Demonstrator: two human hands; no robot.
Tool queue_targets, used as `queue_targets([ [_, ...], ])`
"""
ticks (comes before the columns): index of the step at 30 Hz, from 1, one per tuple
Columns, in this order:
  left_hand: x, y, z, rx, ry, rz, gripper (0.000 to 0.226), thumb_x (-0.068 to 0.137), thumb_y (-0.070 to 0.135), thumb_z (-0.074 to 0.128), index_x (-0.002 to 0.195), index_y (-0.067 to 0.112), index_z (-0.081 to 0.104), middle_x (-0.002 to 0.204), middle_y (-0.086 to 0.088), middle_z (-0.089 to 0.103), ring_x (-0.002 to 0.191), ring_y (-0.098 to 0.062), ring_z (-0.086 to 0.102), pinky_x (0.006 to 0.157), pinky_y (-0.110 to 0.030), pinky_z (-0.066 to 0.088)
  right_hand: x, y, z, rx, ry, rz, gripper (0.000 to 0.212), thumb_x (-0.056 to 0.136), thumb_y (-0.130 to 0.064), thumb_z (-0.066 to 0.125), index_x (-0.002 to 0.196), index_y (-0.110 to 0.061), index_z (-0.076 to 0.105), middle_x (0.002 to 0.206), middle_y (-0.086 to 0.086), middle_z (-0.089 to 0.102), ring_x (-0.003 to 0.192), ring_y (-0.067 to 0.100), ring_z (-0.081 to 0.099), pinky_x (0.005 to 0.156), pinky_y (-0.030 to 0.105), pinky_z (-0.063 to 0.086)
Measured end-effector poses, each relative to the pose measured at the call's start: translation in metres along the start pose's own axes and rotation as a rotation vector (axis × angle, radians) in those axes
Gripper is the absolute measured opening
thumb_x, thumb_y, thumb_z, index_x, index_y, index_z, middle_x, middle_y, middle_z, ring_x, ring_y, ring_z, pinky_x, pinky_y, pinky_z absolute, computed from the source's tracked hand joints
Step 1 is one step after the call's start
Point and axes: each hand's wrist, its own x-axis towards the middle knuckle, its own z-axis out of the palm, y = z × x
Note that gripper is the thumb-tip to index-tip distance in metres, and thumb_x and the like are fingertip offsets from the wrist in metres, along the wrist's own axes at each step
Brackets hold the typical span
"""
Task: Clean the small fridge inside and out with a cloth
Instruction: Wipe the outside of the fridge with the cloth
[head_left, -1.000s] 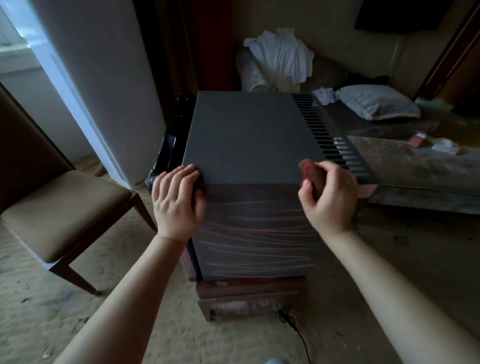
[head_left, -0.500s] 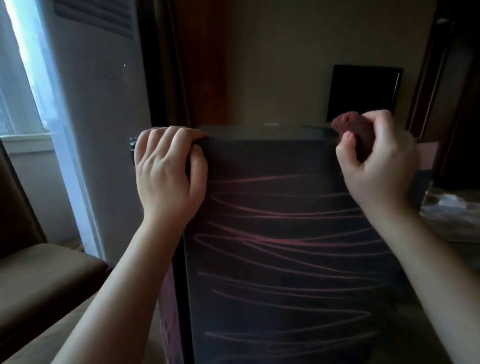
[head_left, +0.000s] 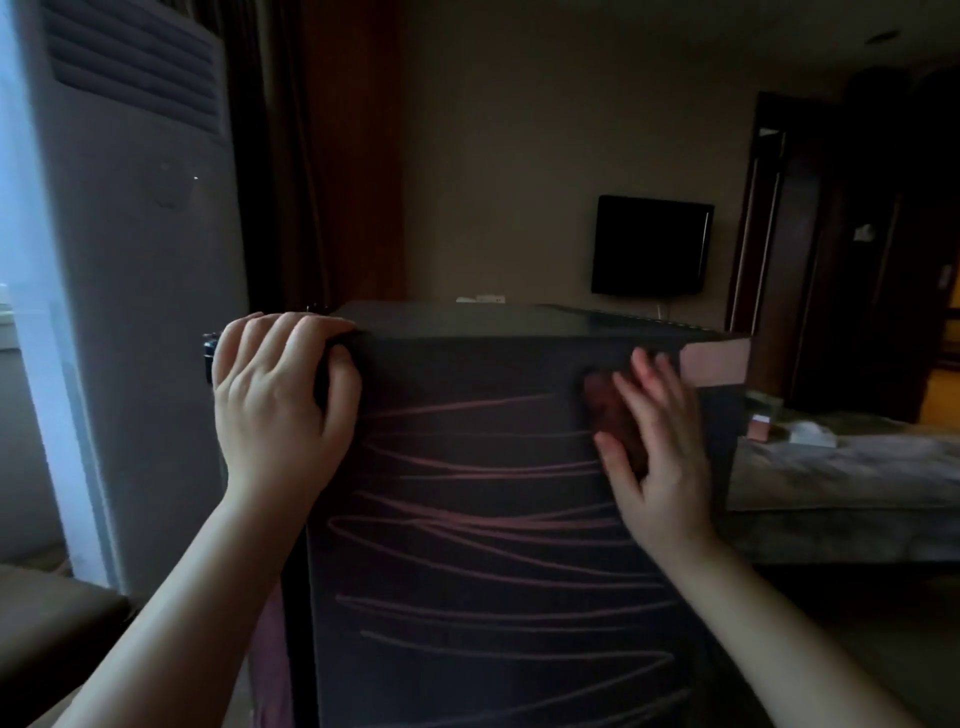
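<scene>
Head: left hand (head_left: 280, 395) grips fridge (head_left: 467, 545), right (head_left: 660, 452) presses cloth (head_left: 609, 410).

The fridge (head_left: 493, 519) has a dark, matt, smooth front scrawled with reddish chalky-looking lines, while the cloth (head_left: 608, 415) looks soft, dull and reddish-brown.

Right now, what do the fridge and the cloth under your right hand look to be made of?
Fridge: a hard, smooth, dark matte panel, likely painted metal or plastic. The flat front and crisp top edge suggest this, and reddish scribbled lines sit on its surface. Cloth: soft reddish-brown fabric, bunched under the right hand. The weave is too dim to tell.
</scene>
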Motion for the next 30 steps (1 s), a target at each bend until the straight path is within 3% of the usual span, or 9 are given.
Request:
queue_targets([
  [3,0.001,0.004,0.000,0.008,0.000,-0.019,0.022,0.090,0.017,0.046,0.092,0.006,0.066,0.086,-0.008,0.065,0.087,-0.031,0.056,0.092,-0.040,0.035,-0.047,0.011,-0.004,-0.103,-0.185,-0.172,0.046,0.101,-0.040,0.041,0.142,-0.019,0.038,0.154,0.004,0.029,0.146,0.023,0.022,0.120,0.043,0.015],
  [6,0.004,0.009,-0.001,0.026,-0.005,-0.045,0.023,0.091,0.020,0.046,0.089,0.006,0.065,0.085,-0.009,0.065,0.086,-0.032,0.055,0.091,-0.039,0.034,-0.045,0.028,-0.015,-0.164,-0.251,-0.287,0.046,0.100,-0.038,0.042,0.143,-0.021,0.037,0.154,0.004,0.028,0.146,0.023,0.021,0.120,0.041,0.015],
  [11,0.004,0.014,-0.007,0.068,-0.041,-0.045,0.021,0.091,0.020,0.049,0.091,0.007,0.066,0.089,-0.011,0.067,0.091,-0.030,0.054,0.095,-0.037,0.031,0.028,0.035,-0.021,-0.076,-0.017,-0.027,0.048,0.100,-0.033,0.044,0.144,-0.017,0.036,0.155,0.006,0.028,0.147,0.024,0.018,0.120,0.039,0.012],
  [15,0.011,0.024,-0.004,0.185,-0.107,-0.020,0.025,0.092,0.024,0.048,0.088,0.006,0.064,0.086,-0.013,0.065,0.086,-0.036,0.055,0.097,-0.044,0.033,0.028,0.017,-0.006,-0.036,0.111,0.122,0.048,0.101,-0.034,0.040,0.144,-0.014,0.038,0.154,0.005,0.031,0.146,0.025,0.021,0.120,0.039,0.012],
  [21,0.019,0.092,0.037,0.108,-0.272,0.188,0.033,0.092,0.033,0.042,0.088,0.009,0.064,0.087,-0.009,0.065,0.087,-0.031,0.058,0.083,-0.039,0.041,-0.059,0.028,-0.009,-0.185,-0.243,-0.269,0.049,0.101,-0.039,0.042,0.146,-0.023,0.033,0.156,0.003,0.024,0.147,0.024,0.019,0.119,0.043,0.014],
  [24,0.017,0.113,0.056,0.081,-0.277,0.185,0.032,0.091,0.035,0.044,0.088,0.009,0.062,0.087,-0.007,0.063,0.086,-0.030,0.058,0.078,-0.038,0.042,-0.050,0.046,-0.025,-0.278,-0.270,-0.363,0.053,0.098,-0.037,0.045,0.147,-0.023,0.030,0.156,0.004,0.022,0.147,0.025,0.017,0.119,0.046,0.017],
  [26,0.013,0.117,0.063,0.089,-0.232,0.154,0.030,0.089,0.037,0.049,0.089,0.009,0.060,0.088,-0.008,0.061,0.086,-0.030,0.056,0.079,-0.038,0.040,-0.019,0.051,-0.033,-0.306,-0.155,-0.251,0.053,0.095,-0.037,0.047,0.145,-0.024,0.034,0.151,0.007,0.027,0.141,0.028,0.025,0.114,0.046,0.025],
  [28,0.010,0.116,0.067,0.081,-0.194,0.143,0.030,0.089,0.038,0.051,0.090,0.009,0.059,0.090,-0.007,0.059,0.086,-0.030,0.054,0.082,-0.037,0.037,0.012,0.055,-0.041,-0.319,0.009,-0.052,0.050,0.094,-0.037,0.050,0.141,-0.027,0.042,0.136,0.009,0.035,0.119,0.030,0.038,0.100,0.042,0.037],
  [30,0.008,0.113,0.069,0.065,-0.163,0.143,0.029,0.089,0.039,0.053,0.090,0.010,0.059,0.090,-0.006,0.058,0.085,-0.029,0.053,0.082,-0.036,0.035,0.027,0.057,-0.045,-0.294,0.091,0.034,0.046,0.095,-0.036,0.053,0.140,-0.026,0.048,0.121,0.009,0.040,0.103,0.027,0.042,0.091,0.039,0.040],
])
